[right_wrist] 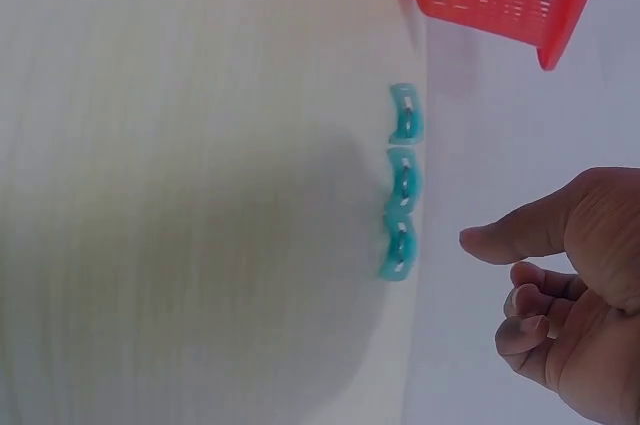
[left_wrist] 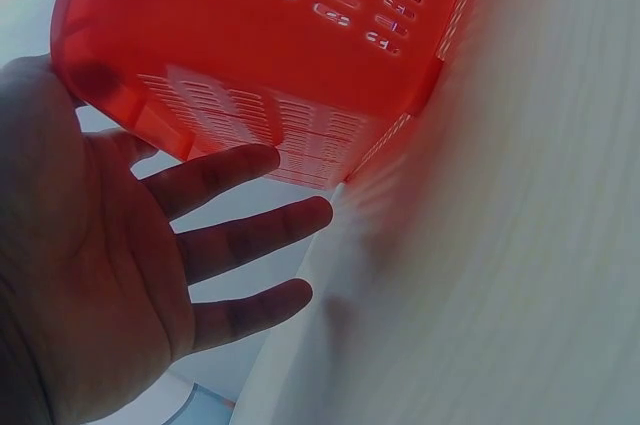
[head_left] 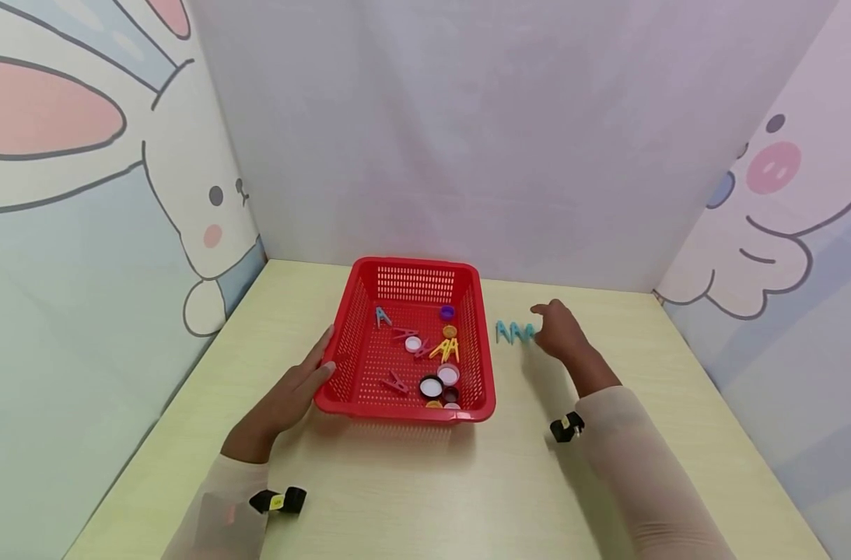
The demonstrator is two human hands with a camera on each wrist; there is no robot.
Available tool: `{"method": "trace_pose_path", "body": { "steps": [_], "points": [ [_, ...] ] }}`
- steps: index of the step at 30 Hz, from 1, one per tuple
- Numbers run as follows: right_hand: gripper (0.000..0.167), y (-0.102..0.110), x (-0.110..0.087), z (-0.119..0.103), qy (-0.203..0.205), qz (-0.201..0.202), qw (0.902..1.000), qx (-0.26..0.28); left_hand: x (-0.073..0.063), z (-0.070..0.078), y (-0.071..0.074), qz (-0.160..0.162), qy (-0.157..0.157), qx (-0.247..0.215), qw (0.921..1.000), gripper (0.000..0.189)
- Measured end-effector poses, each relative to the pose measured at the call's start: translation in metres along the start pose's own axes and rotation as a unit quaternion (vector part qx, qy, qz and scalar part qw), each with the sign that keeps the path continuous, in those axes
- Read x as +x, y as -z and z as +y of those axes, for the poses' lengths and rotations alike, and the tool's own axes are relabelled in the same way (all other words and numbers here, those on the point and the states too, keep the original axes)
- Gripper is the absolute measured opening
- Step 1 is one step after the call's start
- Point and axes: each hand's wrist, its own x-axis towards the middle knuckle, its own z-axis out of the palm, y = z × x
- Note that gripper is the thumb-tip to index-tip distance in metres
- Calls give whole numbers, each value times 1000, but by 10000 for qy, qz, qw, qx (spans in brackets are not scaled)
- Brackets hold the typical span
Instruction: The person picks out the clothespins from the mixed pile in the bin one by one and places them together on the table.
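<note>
Head: left hand (head_left: 285,397) loosely holds the red basket (head_left: 404,415) by its left rim, thumb over the edge; right hand (head_left: 562,333) hovers by three teal clothespins (head_left: 514,328) standing in a row outside it, on the table (head_left: 369,498). Basket holds a blue clothespin (head_left: 379,313), pink clothespins (head_left: 397,383), yellow clothespins (head_left: 454,345), assorted bottle caps (head_left: 431,387). Left wrist: other fingers spread outside the wall. Right wrist: thumb out, fingers loosely bent, narrow gap, nothing held. Step seems to be right-hand work at the row, basket steadied; next move probably calls for not knocking it.
</note>
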Motion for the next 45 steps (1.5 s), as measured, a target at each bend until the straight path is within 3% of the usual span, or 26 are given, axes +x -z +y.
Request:
{"method": "trace_pose_path", "body": {
  "steps": [13, 19, 25, 35, 41, 45],
  "points": [
    [53, 43, 14, -70, 822, 19, 9949, -588, 0, 1, -3, 25, -7, -22, 10000, 76],
    [52, 68, 27, -111, 845, 184, 9949, -513, 2, 1, -3, 30, -136, -15, 9999, 76],
    [50, 77, 40, -148, 917, 147, 9951, -347, 2, -2, -3, 23, -22, 38, 10000, 77],
    [51, 50, 67, -195, 1040, -409, 9937, -10, 1, 1, 0, -7, 30, 19, 10000, 79],
    [54, 24, 80, -219, 610, -1002, 9915, 569, 1, 1, 1, -11, 12, 25, 10000, 78],
    [56, 11, 82, -228, 588, -1651, 9832, 506, 1, 1, 0, -7, 126, -28, 9999, 78]
  ]
}}
